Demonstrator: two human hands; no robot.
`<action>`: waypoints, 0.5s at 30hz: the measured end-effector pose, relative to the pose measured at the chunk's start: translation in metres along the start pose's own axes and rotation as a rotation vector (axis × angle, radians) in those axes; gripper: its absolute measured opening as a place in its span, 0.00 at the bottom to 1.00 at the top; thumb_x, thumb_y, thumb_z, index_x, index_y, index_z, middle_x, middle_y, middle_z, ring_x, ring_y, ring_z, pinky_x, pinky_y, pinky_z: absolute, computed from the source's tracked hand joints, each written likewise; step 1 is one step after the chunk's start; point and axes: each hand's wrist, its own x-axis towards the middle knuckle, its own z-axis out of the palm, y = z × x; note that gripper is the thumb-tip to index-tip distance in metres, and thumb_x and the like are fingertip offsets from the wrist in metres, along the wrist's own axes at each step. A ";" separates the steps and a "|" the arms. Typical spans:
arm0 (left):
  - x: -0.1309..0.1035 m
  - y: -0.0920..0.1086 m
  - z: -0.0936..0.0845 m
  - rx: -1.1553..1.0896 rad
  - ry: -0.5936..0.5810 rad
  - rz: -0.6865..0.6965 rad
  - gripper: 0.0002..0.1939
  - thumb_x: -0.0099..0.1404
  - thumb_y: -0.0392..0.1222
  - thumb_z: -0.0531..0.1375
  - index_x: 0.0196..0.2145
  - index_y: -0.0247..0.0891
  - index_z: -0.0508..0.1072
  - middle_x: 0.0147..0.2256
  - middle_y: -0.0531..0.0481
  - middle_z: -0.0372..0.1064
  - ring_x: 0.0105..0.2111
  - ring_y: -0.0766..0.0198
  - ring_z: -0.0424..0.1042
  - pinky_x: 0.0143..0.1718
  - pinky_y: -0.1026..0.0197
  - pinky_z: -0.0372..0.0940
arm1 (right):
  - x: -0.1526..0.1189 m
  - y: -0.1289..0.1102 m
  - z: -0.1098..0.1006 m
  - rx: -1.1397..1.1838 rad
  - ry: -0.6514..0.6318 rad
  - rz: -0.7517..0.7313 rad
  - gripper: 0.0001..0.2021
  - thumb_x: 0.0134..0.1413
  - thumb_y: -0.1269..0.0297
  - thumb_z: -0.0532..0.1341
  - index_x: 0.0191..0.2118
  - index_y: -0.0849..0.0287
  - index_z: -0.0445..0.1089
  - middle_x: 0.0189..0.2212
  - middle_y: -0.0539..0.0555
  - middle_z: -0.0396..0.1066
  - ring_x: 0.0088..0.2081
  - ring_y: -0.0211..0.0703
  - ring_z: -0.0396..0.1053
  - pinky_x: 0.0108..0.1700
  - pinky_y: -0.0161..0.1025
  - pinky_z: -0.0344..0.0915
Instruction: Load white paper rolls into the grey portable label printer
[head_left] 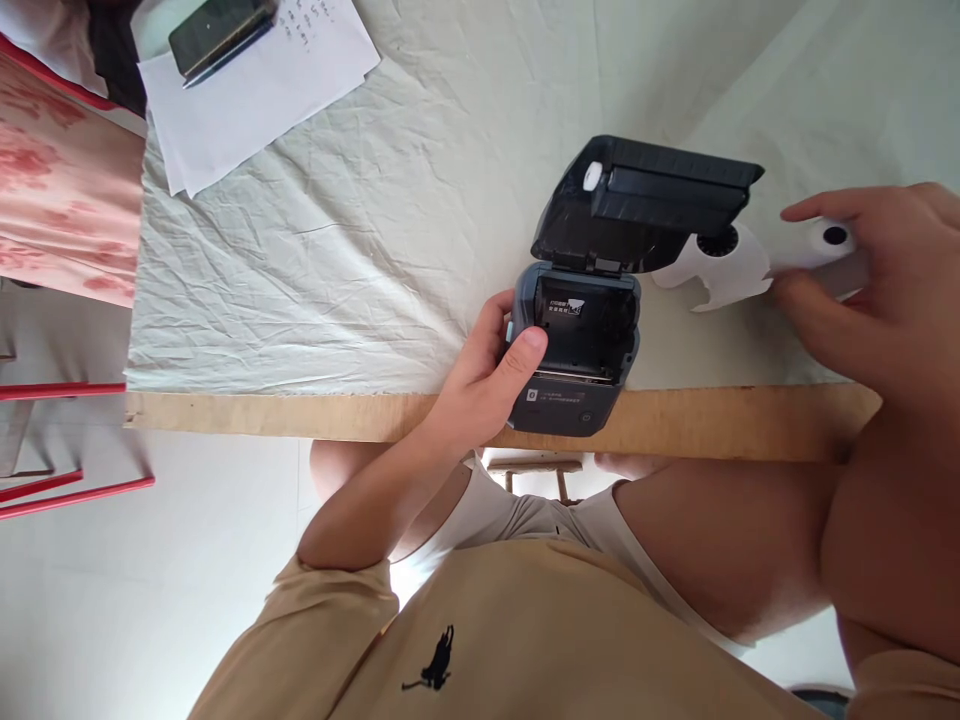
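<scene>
A small dark label printer point(585, 340) stands near the table's front edge with its lid point(645, 200) raised. My left hand point(487, 380) is wrapped round the printer's left side, thumb over the rim of its inner compartment. On the right, my right hand point(862, 270) has thumb and forefinger around a small white roll point(814, 243) with a dark core hole. Between the lid and that roll lies a loose piece of white paper or backing point(724, 275), with a round black part point(718, 241) at its top. The printer's open compartment shows no roll in it.
A pale cloth point(337, 250) covers the table, whose wooden front edge point(300, 413) is bare. At the upper left are white paper sheets point(262, 115) with a phone point(217, 35) and a pen point(225, 55). Red metal legs point(75, 492) stand at the left.
</scene>
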 end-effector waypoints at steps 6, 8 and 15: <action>0.001 -0.002 -0.001 0.011 -0.019 0.013 0.42 0.79 0.84 0.72 0.69 0.49 0.77 0.59 0.44 0.90 0.59 0.48 0.90 0.60 0.50 0.86 | 0.016 -0.006 0.014 0.034 -0.062 0.093 0.25 0.64 0.29 0.80 0.49 0.45 0.89 0.37 0.57 0.80 0.40 0.51 0.77 0.38 0.56 0.64; 0.002 -0.002 -0.002 0.010 -0.021 0.013 0.42 0.79 0.84 0.72 0.69 0.48 0.77 0.59 0.44 0.89 0.59 0.49 0.90 0.60 0.50 0.86 | 0.019 -0.008 0.015 0.044 -0.039 0.086 0.24 0.62 0.31 0.81 0.48 0.45 0.88 0.36 0.57 0.81 0.40 0.51 0.77 0.38 0.56 0.65; 0.002 -0.001 -0.002 -0.002 -0.025 0.008 0.43 0.79 0.83 0.73 0.70 0.47 0.76 0.56 0.45 0.88 0.57 0.51 0.88 0.58 0.52 0.85 | 0.008 -0.026 -0.010 0.149 -0.151 0.175 0.28 0.54 0.57 0.84 0.62 0.44 0.89 0.54 0.57 0.86 0.35 0.41 0.71 0.36 0.52 0.68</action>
